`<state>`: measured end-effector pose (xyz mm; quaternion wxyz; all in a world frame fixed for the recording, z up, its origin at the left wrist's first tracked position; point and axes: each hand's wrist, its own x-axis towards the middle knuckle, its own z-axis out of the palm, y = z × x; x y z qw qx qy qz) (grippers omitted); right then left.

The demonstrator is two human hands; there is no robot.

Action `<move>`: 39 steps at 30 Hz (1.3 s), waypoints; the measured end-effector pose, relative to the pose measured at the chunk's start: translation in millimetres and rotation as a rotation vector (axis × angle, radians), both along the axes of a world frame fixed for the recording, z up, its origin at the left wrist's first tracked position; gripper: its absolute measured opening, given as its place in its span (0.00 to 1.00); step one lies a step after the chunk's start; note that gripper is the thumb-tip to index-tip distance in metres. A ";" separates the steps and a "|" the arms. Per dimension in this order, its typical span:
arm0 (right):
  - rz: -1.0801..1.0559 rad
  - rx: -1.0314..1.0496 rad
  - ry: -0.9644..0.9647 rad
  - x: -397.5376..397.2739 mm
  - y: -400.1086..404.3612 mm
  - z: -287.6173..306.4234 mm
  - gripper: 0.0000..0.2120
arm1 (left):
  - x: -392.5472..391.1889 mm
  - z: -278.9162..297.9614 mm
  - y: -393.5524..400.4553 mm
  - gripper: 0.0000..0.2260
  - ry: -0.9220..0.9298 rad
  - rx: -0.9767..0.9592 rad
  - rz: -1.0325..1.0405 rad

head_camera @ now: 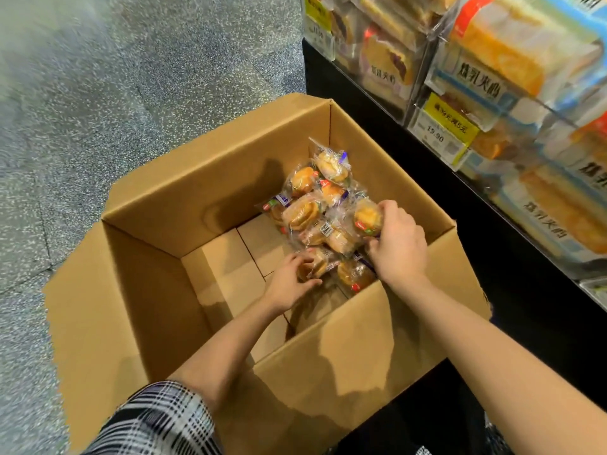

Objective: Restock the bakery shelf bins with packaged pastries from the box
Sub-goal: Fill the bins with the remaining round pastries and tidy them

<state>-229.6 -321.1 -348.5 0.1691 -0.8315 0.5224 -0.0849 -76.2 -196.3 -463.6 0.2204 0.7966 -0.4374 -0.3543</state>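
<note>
Speckled floor fills the left side. Shelf bins, clear-fronted, run along the right, already stocked with wrapped sandwich-type cakes and carrying yellow price tags; they sit just beside the box, so the carry should be short. Box, big open cardboard carton with flaps splayed out, stands on the floor against the shelf base, mostly bare inside. Packaged pastries, small round buns in clear wrappers, are heaped in the far right corner of the box, the side nearest the shelf. Plaid sleeve at bottom left.

Right hand is reaching in over the near right wall, fingers curled around one wrapped bun at the top of the heap, gripping it. Left hand is lower, at the near edge of the heap, fingers bent onto a packet there and appearing to pinch it; part of the contact is hidden by wrapper glare. Both hands working the same heap looks like gathering several packets per trip. Judged stage: mid-pick, nothing yet lifted clear of the box.
</note>
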 end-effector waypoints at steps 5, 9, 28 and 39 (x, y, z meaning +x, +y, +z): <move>0.007 0.004 0.019 1.3 -0.9 -1.5 0.23 | -4.2 -30.7 -7.0 0.37 -0.128 0.026 -0.084; 0.021 0.018 -0.001 1.9 -2.7 -3.5 0.22 | -0.8 -42.3 -8.3 0.34 -0.232 -0.042 -0.105; -0.092 0.271 -0.449 -12.1 2.0 14.8 0.25 | 1.0 75.0 18.1 0.08 0.681 -0.343 0.634; -0.177 0.317 -0.856 -94.9 26.8 106.9 0.22 | -75.9 175.6 -23.9 0.30 1.272 -0.721 0.631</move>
